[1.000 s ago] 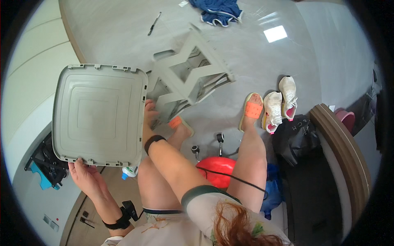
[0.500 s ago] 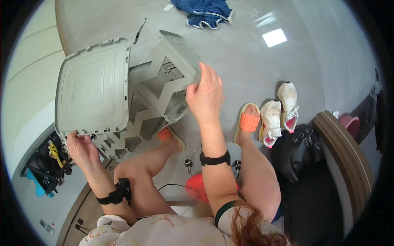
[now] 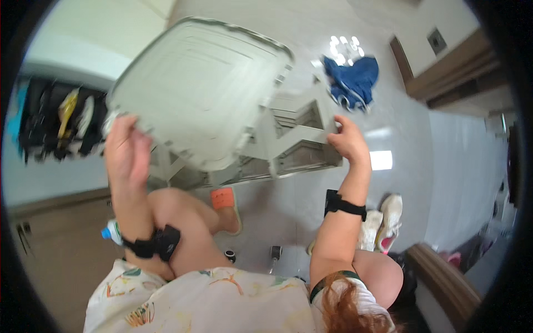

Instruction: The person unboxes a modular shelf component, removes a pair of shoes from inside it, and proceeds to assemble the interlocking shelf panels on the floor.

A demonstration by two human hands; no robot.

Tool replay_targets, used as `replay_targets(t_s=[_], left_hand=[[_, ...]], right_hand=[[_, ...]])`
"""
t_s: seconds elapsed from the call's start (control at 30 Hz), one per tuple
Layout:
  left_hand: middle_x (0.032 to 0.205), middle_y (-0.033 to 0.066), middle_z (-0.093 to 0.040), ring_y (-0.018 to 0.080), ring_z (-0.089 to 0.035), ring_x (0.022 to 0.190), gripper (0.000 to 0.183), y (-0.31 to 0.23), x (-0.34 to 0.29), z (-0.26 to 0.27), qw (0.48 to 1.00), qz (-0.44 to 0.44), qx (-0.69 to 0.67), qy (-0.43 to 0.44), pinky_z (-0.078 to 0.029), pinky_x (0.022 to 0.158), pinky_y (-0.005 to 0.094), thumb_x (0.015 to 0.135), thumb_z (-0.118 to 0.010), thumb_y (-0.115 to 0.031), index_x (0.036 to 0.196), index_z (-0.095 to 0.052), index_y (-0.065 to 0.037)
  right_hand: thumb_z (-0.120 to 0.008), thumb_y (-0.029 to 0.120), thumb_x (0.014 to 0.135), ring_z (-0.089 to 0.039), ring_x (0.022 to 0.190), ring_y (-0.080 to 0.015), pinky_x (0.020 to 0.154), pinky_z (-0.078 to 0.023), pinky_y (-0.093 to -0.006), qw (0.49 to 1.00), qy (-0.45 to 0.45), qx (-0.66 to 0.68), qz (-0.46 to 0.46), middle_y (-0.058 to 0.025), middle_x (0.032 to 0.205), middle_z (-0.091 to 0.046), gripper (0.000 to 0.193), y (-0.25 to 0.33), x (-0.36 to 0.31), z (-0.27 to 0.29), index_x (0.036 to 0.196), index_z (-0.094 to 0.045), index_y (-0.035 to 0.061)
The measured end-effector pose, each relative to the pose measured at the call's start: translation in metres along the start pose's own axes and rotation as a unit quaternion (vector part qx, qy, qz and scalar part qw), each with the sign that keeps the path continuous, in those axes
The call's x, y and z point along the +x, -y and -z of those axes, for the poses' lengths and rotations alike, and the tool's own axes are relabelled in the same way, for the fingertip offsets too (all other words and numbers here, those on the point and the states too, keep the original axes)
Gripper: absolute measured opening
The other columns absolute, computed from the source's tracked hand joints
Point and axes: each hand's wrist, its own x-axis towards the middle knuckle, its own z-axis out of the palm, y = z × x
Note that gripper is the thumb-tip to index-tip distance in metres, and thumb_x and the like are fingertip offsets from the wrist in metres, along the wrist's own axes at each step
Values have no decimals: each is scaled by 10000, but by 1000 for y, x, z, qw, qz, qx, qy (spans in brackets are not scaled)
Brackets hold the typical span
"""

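Both hands are up in front of the seated person, well apart, each gripping a different grey plastic piece. Her left hand [image 3: 126, 151] is clamped on the lower left edge of a big square panel [image 3: 202, 89], thumb on the face turned toward her. That panel is pale grey, with rounded corners, a stepped set of raised squares moulded into its face and small tabs along its rim. It is held tilted, high over her left knee, and it overlaps the second piece. Her right hand [image 3: 348, 140] is closed around the upper right corner of a slatted frame [image 3: 294, 145] of the same grey, open-sided with flat bars and slots, held off the floor above an orange slipper [image 3: 226, 202]. Both forearms rise steeply, each with a black wrist strap [image 3: 345, 205]. A blue cloth [image 3: 352, 80] lies on the pale floor beyond, and white shoes [image 3: 382, 222] sit by her right elbow.
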Motion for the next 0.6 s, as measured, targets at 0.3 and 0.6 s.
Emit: replay_targets(t_s=[0.3, 0.6], left_hand=[[961, 76, -574, 153, -589, 791, 277, 0, -17, -15, 997, -67, -45, 18, -507, 665, 302, 805, -459, -18, 1082, -464, -2], [928, 96, -590, 127, -578, 772, 326, 10, -18, -15, 987, -73, -61, 125, -475, 660, 241, 845, -476, -61, 1144, -423, 59]], right_hand=[[-601, 35, 611, -569, 988, -308, 825, -454, -350, 997, -32, -68, 9, -218, 1073, -574, 563, 4, -24, -32, 1162, -494, -11], [-552, 8, 644, -556, 966, -360, 819, -446, -388, 961, -182, -210, 16, -216, 1006, -592, 437, -36, -75, -51, 1080, -556, 30]])
